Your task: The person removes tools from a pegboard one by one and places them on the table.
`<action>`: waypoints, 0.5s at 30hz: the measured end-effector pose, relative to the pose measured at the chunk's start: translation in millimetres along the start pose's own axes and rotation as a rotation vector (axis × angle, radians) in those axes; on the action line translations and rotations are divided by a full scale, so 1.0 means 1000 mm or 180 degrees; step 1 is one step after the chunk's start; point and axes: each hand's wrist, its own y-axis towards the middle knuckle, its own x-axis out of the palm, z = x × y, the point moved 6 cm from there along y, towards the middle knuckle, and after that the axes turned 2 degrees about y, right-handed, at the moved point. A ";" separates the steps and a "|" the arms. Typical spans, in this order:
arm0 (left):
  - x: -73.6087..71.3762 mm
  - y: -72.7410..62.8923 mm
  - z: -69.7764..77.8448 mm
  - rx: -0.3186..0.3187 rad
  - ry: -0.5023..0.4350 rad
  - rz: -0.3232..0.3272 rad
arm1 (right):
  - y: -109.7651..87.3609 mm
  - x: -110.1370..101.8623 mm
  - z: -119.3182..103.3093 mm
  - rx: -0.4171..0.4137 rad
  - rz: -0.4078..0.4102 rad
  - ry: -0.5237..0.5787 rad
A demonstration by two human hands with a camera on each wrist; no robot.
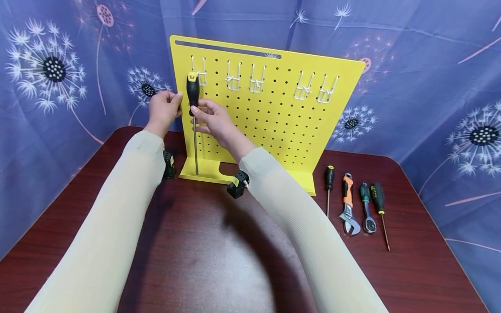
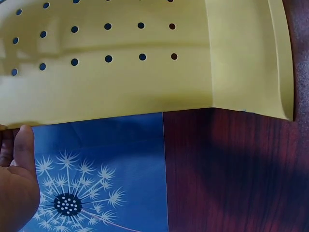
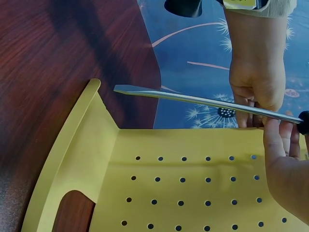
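Observation:
A flat-tipped screwdriver point(image 1: 193, 92) with a black handle and yellow end stands upright before the left side of a yellow pegboard point(image 1: 282, 126). My right hand point(image 1: 216, 121) holds it between thumb and fingers at the lower handle. Just above, the handle's top overlaps the leftmost white wire hook point(image 1: 202, 78). My left hand point(image 1: 162, 111) pinches the board's left edge, thumb in front; the left wrist view shows that thumb point(image 2: 24, 147) against the edge. In the right wrist view, the bare metal shaft point(image 3: 207, 101) reaches past the board's side edge.
Several more wire hooks point(image 1: 256, 80) hang along the board's upper part. Right of the board on the dark red table point(image 1: 195, 243) lie a thin screwdriver point(image 1: 329, 178), an orange-handled adjustable wrench point(image 1: 348, 191), a green ratchet point(image 1: 365, 193) and another screwdriver point(image 1: 377, 198). Patterned blue cloth point(image 1: 129, 43) hangs behind.

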 end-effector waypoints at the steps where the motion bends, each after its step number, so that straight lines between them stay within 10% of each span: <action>1: 0.000 0.000 0.000 0.0006 -0.0005 0.0003 | 0.000 0.000 0.000 0.0002 -0.0002 0.0006; 15: 0.001 -0.002 0.001 0.0037 -0.0004 0.0020 | -0.005 0.000 -0.001 0.0017 -0.0024 0.0055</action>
